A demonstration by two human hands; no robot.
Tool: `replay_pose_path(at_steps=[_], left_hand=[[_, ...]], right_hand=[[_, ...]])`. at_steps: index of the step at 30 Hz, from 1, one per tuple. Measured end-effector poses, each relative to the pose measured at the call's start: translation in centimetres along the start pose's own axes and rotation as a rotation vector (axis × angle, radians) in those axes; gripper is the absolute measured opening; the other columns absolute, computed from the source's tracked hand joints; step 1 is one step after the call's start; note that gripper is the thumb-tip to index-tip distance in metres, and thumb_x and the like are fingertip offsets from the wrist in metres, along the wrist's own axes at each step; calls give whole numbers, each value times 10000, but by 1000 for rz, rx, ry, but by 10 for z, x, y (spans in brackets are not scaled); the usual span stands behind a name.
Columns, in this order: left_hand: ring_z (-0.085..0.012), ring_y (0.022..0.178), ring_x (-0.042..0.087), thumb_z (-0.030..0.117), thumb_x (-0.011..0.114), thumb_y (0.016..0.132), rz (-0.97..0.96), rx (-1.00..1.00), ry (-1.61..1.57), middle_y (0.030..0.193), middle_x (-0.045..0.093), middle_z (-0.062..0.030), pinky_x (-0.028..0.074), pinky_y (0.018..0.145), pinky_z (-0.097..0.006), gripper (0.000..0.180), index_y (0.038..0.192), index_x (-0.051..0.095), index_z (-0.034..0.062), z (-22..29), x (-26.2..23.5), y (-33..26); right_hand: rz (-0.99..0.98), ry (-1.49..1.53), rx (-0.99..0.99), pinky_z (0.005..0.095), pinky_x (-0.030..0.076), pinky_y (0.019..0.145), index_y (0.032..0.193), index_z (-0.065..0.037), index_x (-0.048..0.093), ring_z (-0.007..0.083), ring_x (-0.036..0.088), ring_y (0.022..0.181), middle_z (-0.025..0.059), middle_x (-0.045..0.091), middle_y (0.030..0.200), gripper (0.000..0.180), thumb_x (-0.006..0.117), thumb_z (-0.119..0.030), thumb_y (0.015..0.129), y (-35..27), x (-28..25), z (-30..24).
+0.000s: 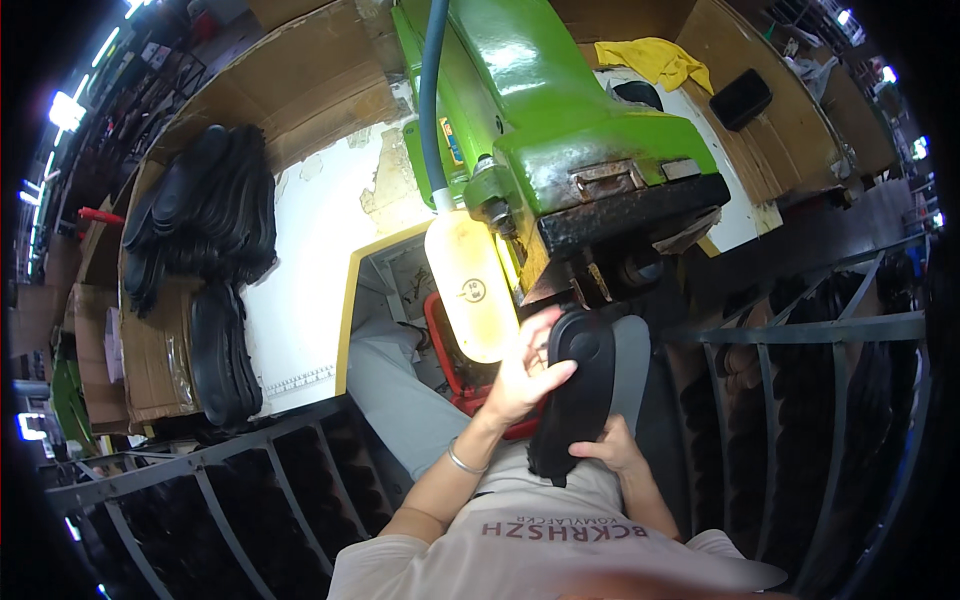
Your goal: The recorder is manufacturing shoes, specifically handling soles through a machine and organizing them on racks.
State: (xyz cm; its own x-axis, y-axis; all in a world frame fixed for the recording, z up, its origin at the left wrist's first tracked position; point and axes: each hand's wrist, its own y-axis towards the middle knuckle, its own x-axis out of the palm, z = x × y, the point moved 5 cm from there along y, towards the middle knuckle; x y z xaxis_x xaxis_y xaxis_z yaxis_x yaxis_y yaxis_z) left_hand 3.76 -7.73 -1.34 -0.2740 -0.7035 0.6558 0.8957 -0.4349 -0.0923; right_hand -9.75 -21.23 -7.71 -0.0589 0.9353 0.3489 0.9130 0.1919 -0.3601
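One black sole, held near both ends.
Left hand and right hand have fingers clamped on it; the cardboard-walled tabletop (left side) bears piled soles.

Right hand: fingers were partly hidden behind the black sole.
Machine: top was cut off.
Hose: upper end was cut off.

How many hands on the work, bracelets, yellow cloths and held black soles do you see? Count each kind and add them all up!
Hands, left hand and right hand: 2
Bracelet: 1
Yellow cloth: 1
Black sole being held: 1
Total: 5
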Motion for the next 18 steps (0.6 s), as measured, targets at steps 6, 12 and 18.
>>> replay_pose_path(at_steps=[6,12,18], left_hand=[[-9,573,443,77,727,777,275,171,500,650,561,38,338,481,-181,143,729,600,31,32,-2,19],[-42,658,541,-35,659,801,307,300,590,748,616,-13,439,593,-174,75,852,605,-22,38,-3,3],[-51,698,549,-37,650,807,355,247,349,828,620,-35,447,625,-177,174,967,581,-32,26,-7,-3]], right_hand=[[80,223,-17,307,454,890,1183,12,504,172,562,1009,79,584,1090,555,718,55,673,34,42,6],[120,415,11,363,366,1019,1314,25,315,229,462,1174,124,441,1261,753,653,89,644,9,26,19],[493,594,-176,386,348,1047,1278,43,402,241,482,1169,133,504,1241,546,512,29,744,-14,-34,-24]])
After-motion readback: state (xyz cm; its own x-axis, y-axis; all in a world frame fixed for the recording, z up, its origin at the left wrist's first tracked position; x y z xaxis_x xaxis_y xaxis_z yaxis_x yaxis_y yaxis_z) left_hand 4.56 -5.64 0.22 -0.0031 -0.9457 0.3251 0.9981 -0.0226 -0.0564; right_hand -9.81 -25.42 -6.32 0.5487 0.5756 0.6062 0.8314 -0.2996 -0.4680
